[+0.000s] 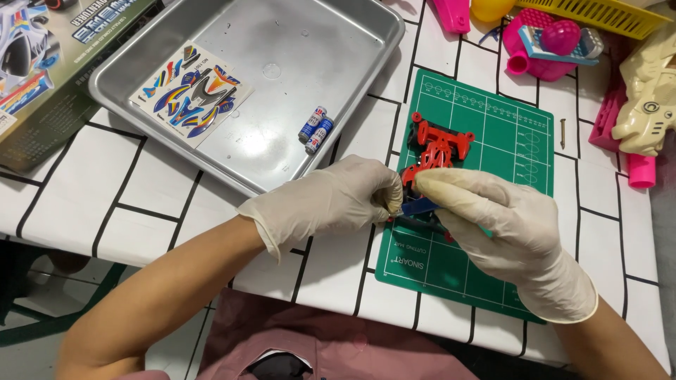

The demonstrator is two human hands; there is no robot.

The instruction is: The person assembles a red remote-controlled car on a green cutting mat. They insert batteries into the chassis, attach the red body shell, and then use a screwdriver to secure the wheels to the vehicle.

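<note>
Head view: the gloved left hand [338, 197] and gloved right hand [493, 218] met over the near left part of the green cutting mat [507, 141]. Both closed their fingers on the red model-car chassis [433, 151], which stood tilted above the mat. The right-hand fingers also pinched a small blue-handled tool [420, 206] against the chassis's near end. A metal tray [338, 42] lay just left of the mat, containing a sticker sheet [190, 91] and two batteries [315, 129].
</note>
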